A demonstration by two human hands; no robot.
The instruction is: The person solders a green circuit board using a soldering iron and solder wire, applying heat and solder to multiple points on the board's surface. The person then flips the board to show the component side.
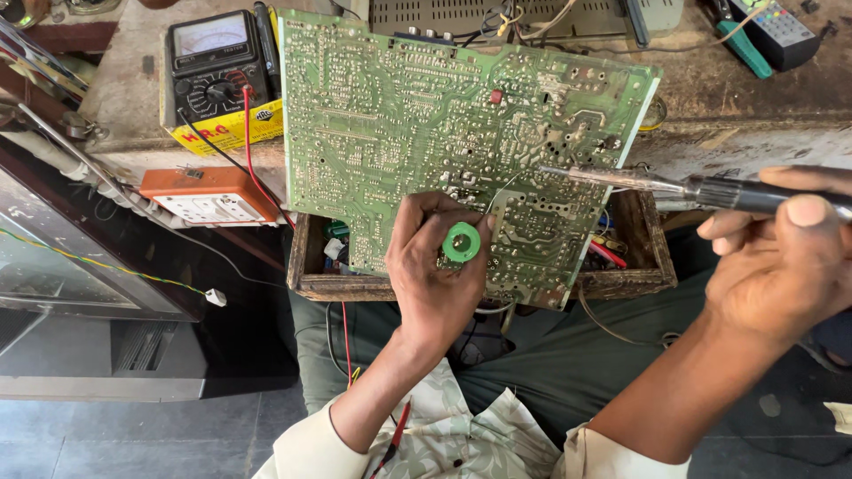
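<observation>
Two hands engaged: left hand (pixel 435 279) clenched on green solder spool (pixel 461 242), right hand (pixel 781 266) wrapped around soldering iron (pixel 674 186). Green circuit board (pixel 444 133) propped on wooden tray (pixel 621 284), centre. Soldering step judged underway; next, tip and wire to be met on joint.

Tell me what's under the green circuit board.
The green circuit board rests over an open wooden tray. At its edges, red wires and small parts show; everything beneath the board's middle is covered.

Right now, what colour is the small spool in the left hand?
Green, with a pale centre: the spool in the left hand, clearest in the head view.
</observation>
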